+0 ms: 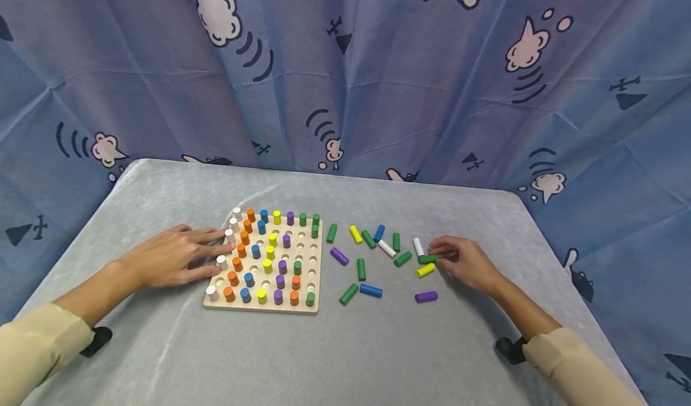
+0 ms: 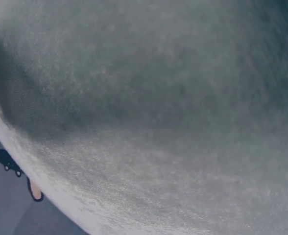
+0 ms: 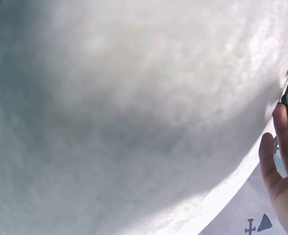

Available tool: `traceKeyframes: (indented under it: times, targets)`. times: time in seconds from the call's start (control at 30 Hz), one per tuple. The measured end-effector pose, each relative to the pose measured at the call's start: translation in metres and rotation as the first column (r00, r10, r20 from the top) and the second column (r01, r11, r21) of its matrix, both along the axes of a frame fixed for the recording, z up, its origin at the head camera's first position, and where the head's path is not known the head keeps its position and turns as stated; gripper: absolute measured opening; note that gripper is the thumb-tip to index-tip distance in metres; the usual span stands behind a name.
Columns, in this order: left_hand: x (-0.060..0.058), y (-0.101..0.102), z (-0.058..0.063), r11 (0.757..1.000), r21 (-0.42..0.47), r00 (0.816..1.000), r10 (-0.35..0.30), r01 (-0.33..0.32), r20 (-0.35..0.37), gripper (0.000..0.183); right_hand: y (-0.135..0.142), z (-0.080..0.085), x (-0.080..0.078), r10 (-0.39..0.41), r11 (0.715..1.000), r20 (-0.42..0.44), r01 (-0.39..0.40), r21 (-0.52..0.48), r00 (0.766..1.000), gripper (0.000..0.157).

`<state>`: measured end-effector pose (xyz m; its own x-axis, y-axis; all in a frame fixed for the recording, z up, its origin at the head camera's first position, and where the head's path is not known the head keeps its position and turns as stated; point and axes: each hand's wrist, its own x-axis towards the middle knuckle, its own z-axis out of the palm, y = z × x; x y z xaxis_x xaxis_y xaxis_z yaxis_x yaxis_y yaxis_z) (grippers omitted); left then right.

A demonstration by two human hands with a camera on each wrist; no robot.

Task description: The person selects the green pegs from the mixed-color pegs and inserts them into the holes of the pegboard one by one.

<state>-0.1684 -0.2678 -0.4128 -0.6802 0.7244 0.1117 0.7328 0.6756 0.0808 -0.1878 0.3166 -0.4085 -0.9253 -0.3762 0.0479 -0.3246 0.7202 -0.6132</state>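
Observation:
My left hand (image 1: 170, 256) rests at the left edge of a wooden pegboard (image 1: 302, 308), its fingers extended and touching near the white pegs. Upright pegs stand in columns of white, orange, blue, yellow, purple and green, with bare holes among them, mostly toward the right. To the right of the board, my right hand (image 1: 466, 265) pinches the end of a green peg (image 1: 428, 259) between thumb and fingers. A yellow peg (image 1: 425, 270) and a white peg (image 1: 418, 246) lie right beside it. In the right wrist view only part of this hand (image 3: 286, 171) appears, at the edge.
Several loose pegs lie between board and right hand, among them a blue peg (image 1: 370, 291), a green peg (image 1: 348, 294) and a purple peg (image 1: 426, 297). A grey cloth covers the table (image 1: 302, 364). Behind it hangs a blue patterned curtain (image 1: 378, 112).

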Motion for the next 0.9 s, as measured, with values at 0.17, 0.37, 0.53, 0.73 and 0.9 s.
traceKeyframes:
  times: [0.17,0.37,0.53,0.73,0.9]
  targets:
    - [0.0,0.0,-0.001,1.0,0.001,1.0,-0.003,0.003,-0.008,0.048,-0.001,0.005,0.001,0.001,1.0,0.003,-0.001,0.007,1.0,0.032]
    - [0.001,0.0,0.0,1.0,0.007,1.0,-0.015,0.015,-0.023,0.048,0.0,0.01,0.002,0.005,1.0,-0.011,-0.005,0.021,1.0,0.033]
    - [0.001,0.0,0.0,1.0,0.01,0.999,-0.025,0.025,-0.032,0.048,-0.002,0.013,0.002,0.012,0.999,-0.032,-0.011,0.04,0.999,0.033]
    - [0.001,0.0,0.0,1.0,0.004,1.0,-0.018,0.018,-0.02,0.049,-0.007,0.016,0.001,0.032,0.999,-0.077,-0.031,0.02,0.996,0.033]
    - [0.001,0.001,0.0,1.0,0.0,1.0,-0.008,0.008,-0.019,0.049,-0.019,0.022,0.004,0.041,0.999,-0.08,-0.042,-0.01,0.996,0.032]
